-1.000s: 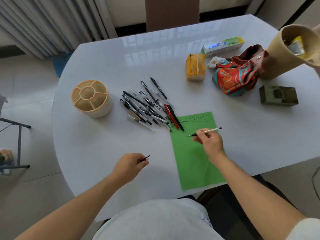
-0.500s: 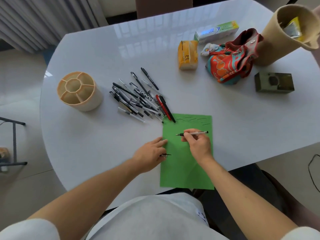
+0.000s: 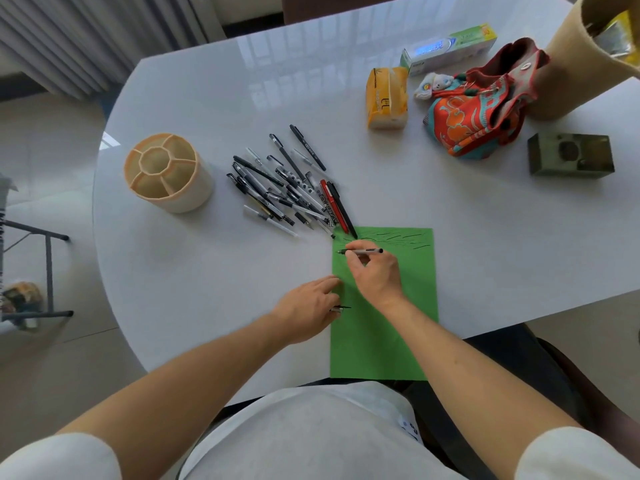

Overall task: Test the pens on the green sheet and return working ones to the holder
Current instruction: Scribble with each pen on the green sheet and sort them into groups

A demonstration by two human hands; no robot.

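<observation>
A green sheet (image 3: 384, 337) lies at the table's near edge, with black test strokes along its top. My right hand (image 3: 375, 275) grips a silver pen (image 3: 363, 251) held level over the sheet's upper left, tip pointing left. My left hand (image 3: 308, 306) rests on the sheet's left edge with fingers spread and holds a small dark pen cap (image 3: 341, 308) under the thumb. A pile of several pens (image 3: 291, 192), mostly black with one red, lies just above the sheet. The beige round holder (image 3: 166, 174) with compartments stands to the left and looks empty.
On the white table (image 3: 207, 271) at the back right are an orange tissue pack (image 3: 386, 98), a toothpaste box (image 3: 450, 50), a red patterned pouch (image 3: 474, 112), a tall beige tube (image 3: 588, 57) and a dark green box (image 3: 569, 159). A metal stand (image 3: 41, 271) is on the floor, left.
My left hand has moved right from the bare table onto the sheet's left edge. My right hand with the pen has shifted left and slightly up toward the sheet's top left.
</observation>
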